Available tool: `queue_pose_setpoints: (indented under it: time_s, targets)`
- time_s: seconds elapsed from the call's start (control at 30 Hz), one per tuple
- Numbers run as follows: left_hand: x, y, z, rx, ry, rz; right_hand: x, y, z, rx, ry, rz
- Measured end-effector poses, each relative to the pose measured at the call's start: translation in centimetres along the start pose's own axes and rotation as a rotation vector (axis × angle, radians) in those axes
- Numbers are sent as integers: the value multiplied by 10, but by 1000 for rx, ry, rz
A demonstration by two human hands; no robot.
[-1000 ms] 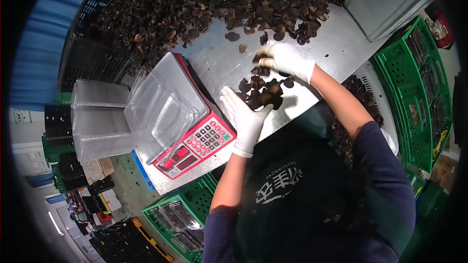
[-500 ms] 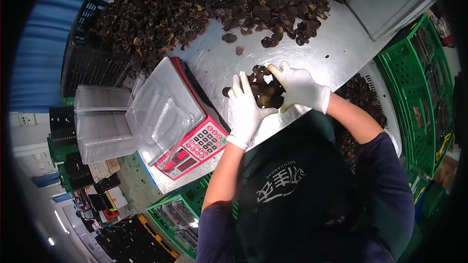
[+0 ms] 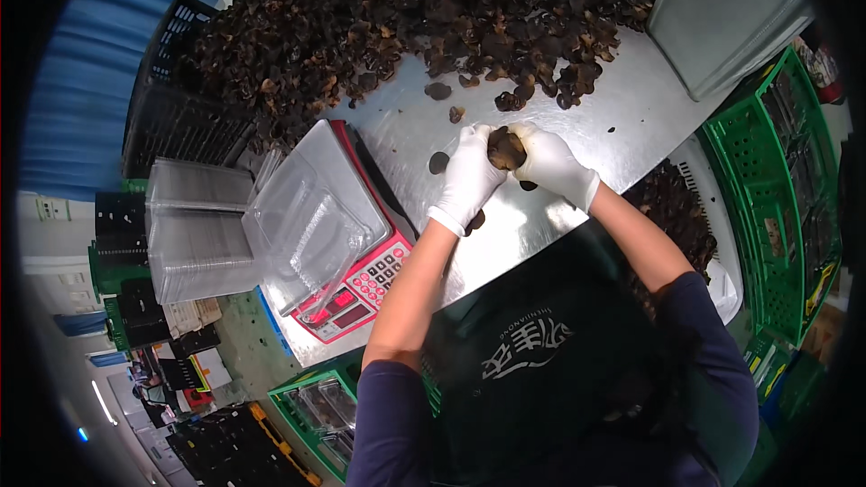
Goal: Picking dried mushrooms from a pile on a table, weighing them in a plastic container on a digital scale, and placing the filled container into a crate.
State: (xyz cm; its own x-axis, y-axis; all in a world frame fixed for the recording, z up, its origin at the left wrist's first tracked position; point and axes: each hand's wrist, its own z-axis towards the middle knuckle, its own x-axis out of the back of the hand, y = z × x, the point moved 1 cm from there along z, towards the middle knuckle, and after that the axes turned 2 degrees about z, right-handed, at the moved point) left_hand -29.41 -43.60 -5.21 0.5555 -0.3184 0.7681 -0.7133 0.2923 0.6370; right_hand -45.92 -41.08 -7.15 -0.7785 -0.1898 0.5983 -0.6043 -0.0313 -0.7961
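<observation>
i see left hand [image 3: 472,176] and right hand [image 3: 548,160] now closed together, cupping dried mushroom clump [image 3: 506,149] lifted off steel table [image 3: 622,99]; loose scatter gone, handful gathered, scale [image 3: 347,225] beside.

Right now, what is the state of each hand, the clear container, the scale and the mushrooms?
left hand: gloved, cupped against a clump of mushrooms
right hand: gloved, cupped on the same clump
clump of mushrooms: gathered between both hands
clear container: open, empty, on the scale
scale: switched on, display lit
</observation>
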Motion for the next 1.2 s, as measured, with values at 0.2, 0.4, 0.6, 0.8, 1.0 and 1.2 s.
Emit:
queue_pose_setpoints:
  time_s: [0.2,0.4,0.6,0.8,1.0,1.2]
  targets:
    - [21,29,-27,-161,362,-36,18,-48,-17,158,155,-14]
    - [134,41,-112,-52,611,64,-6,-174,-9,286,-65,401]
    - [192,-31,-182,214,625,259,-99,-238,23,841,24,81]
    - [210,-74,-228,359,415,40,-94,-253,9,693,-177,-53]
    - [212,-45,-230,246,528,441,-16,-89,63,288,273,-581]
    - [131,37,-182,-7,287,-133,11,7,45,239,333,-610]
